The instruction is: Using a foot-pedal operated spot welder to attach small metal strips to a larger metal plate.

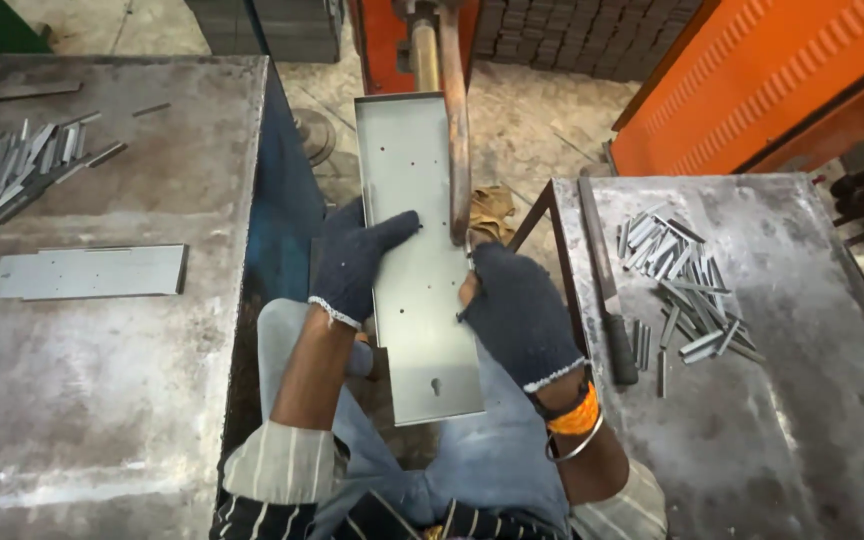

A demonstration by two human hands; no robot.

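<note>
Left hand: the left hand, in a dark knitted glove, lies flat on the left edge of the long metal panel, fingers stretched out together across its top, thumb hidden under the edge.
Right hand: the right hand, gloved the same, grips the panel's right edge at mid-length; its fingers curl closed on the edge, with a bare fingertip showing at the rim.
Panel: a grey sheet with folded edges and small punched holes, running from the person's lap at the near end to the orange machine at the far end, between the two tables.
Machine arm: a rusty curved bar comes down from the machine over the panel's right side and ends just beside the right hand.
Left table: a second flat panel lies on the worn left table, with a heap of small metal strips at its far left.
Right table: the right table carries a scatter of short strips and a long bar with a dark handle along its left edge.
</note>
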